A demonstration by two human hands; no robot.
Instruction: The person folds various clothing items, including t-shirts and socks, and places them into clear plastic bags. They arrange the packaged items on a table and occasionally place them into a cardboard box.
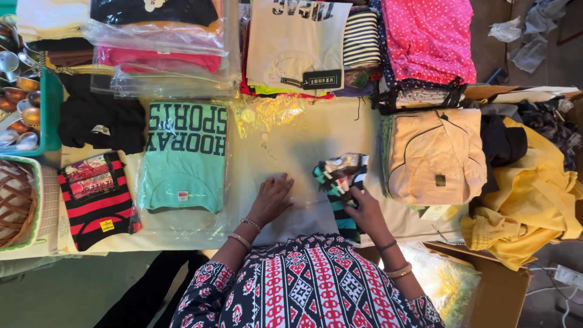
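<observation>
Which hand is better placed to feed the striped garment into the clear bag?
Likely the right hand: its fingers already grip the folded striped garment. The left hand lies flat on the clear plastic bag, well placed to hold it down.

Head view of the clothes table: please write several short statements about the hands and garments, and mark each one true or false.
1. The right hand holds a folded teal, black and white striped garment. True.
2. The left hand lifts the mint green printed T-shirt in clear plastic. False: it rests flat on a clear plastic bag on the table.
3. The peach folded shirt lies to the right of the striped garment. True.
4. The red and black striped garment lies in the wicker basket. False: it lies beside it.
</observation>
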